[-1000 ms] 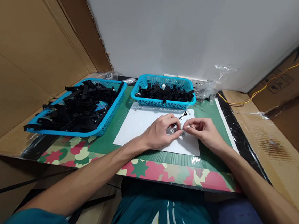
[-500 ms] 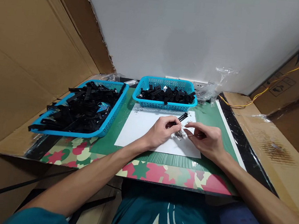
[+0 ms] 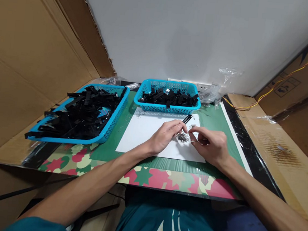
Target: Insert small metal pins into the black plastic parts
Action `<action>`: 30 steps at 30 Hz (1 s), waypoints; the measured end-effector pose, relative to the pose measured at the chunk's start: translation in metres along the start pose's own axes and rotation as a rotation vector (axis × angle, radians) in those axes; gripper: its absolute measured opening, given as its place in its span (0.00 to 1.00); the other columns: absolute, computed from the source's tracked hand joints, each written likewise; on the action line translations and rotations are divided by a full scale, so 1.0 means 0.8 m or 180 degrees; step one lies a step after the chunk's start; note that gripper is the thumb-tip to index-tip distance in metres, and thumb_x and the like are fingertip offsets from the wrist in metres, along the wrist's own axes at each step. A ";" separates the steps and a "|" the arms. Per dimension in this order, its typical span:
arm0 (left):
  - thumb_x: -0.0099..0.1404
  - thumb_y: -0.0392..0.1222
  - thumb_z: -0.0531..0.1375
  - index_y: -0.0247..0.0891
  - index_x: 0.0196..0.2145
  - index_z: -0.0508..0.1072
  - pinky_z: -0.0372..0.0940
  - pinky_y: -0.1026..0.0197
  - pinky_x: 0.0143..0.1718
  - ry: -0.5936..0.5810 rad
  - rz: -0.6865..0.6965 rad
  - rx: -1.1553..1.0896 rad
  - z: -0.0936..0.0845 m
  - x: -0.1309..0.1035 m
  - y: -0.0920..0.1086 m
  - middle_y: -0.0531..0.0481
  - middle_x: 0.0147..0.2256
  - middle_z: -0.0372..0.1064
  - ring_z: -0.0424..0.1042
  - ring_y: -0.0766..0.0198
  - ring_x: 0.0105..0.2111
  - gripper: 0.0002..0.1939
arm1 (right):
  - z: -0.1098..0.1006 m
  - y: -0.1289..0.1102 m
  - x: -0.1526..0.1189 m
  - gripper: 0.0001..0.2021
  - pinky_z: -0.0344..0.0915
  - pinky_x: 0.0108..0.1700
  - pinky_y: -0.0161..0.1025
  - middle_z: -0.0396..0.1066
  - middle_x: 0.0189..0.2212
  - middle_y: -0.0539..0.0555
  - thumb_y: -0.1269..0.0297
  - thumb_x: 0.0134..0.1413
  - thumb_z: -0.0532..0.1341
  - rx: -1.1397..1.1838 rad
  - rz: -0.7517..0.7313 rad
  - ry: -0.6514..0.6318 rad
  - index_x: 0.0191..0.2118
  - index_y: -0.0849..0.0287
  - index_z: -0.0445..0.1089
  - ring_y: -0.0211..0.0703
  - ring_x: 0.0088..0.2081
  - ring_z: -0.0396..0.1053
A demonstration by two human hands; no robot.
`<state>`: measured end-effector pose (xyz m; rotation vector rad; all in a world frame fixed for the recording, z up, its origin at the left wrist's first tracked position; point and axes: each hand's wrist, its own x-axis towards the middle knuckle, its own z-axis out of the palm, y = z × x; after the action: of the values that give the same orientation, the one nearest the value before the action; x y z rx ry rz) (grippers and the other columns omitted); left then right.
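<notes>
My left hand [image 3: 165, 135] rests on a white sheet of paper [image 3: 144, 132] and holds a thin black plastic part [image 3: 187, 118] that pokes out past its fingertips toward the far basket. My right hand [image 3: 210, 145] sits just to the right, thumb and forefinger pinched together, apparently on a tiny metal piece too small to make out. Between the two hands lies a small pile of tiny dark metal pieces [image 3: 182, 137] on the paper.
A large blue basket [image 3: 109, 126] heaped with black plastic parts stands at the left. A smaller blue basket [image 3: 165, 108] with more black parts is behind the paper. Crumpled clear plastic bags [image 3: 212, 93] lie at the back right. Cardboard walls flank the green mat [image 3: 218, 117].
The hands have drawn slightly apart, uncovering the pile of small pieces. The black part in my left hand now points further up toward the far basket. My right hand has dropped a little lower.
</notes>
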<state>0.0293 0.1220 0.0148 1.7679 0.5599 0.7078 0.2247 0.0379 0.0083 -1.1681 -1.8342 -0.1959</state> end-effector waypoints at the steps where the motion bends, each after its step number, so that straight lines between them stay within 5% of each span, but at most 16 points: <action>1: 0.79 0.50 0.52 0.37 0.42 0.76 0.61 0.59 0.43 0.0047 0.0084 0.0085 0.000 -0.001 -0.001 0.49 0.38 0.70 0.66 0.62 0.37 0.17 | -0.001 -0.001 0.001 0.04 0.55 0.23 0.32 0.62 0.16 0.42 0.69 0.64 0.64 0.0192 0.0263 -0.0006 0.37 0.59 0.78 0.32 0.17 0.56; 5: 0.77 0.52 0.58 0.43 0.58 0.67 0.63 0.59 0.44 0.0210 0.0290 0.0091 0.003 -0.004 -0.002 0.49 0.43 0.70 0.68 0.62 0.41 0.18 | -0.006 -0.004 0.005 0.03 0.52 0.21 0.32 0.56 0.17 0.41 0.68 0.62 0.66 0.0658 0.0865 0.0029 0.37 0.59 0.78 0.32 0.18 0.52; 9: 0.73 0.51 0.65 0.47 0.71 0.54 0.64 0.60 0.41 0.0140 0.0322 -0.0111 0.005 -0.005 -0.002 0.51 0.40 0.71 0.69 0.62 0.38 0.36 | -0.006 -0.005 0.005 0.03 0.53 0.23 0.32 0.57 0.17 0.41 0.69 0.63 0.66 0.0533 0.0524 0.0079 0.37 0.59 0.79 0.31 0.18 0.52; 15: 0.71 0.48 0.67 0.42 0.65 0.68 0.69 0.58 0.44 0.0297 0.0545 0.0324 0.003 -0.003 -0.011 0.46 0.45 0.74 0.73 0.59 0.43 0.28 | -0.003 -0.002 0.004 0.04 0.56 0.23 0.31 0.62 0.17 0.42 0.71 0.64 0.66 0.0292 0.0134 0.0055 0.37 0.59 0.78 0.31 0.17 0.55; 26: 0.73 0.41 0.65 0.44 0.66 0.70 0.70 0.59 0.41 0.0190 0.0669 0.0709 -0.001 -0.006 -0.005 0.45 0.49 0.79 0.75 0.61 0.40 0.26 | -0.004 0.006 0.002 0.07 0.60 0.23 0.32 0.78 0.23 0.49 0.70 0.67 0.64 0.0333 -0.0126 -0.0100 0.38 0.59 0.80 0.33 0.18 0.66; 30: 0.73 0.45 0.64 0.42 0.66 0.72 0.71 0.53 0.53 0.0038 0.0649 0.0617 -0.002 -0.005 -0.006 0.41 0.60 0.74 0.76 0.51 0.55 0.25 | -0.005 0.011 -0.001 0.08 0.65 0.27 0.33 0.83 0.30 0.52 0.68 0.68 0.63 0.0503 0.0059 -0.0340 0.40 0.56 0.81 0.36 0.23 0.73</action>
<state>0.0253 0.1212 0.0101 2.0228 0.4730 0.8277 0.2342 0.0400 0.0075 -1.1026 -1.8941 0.0225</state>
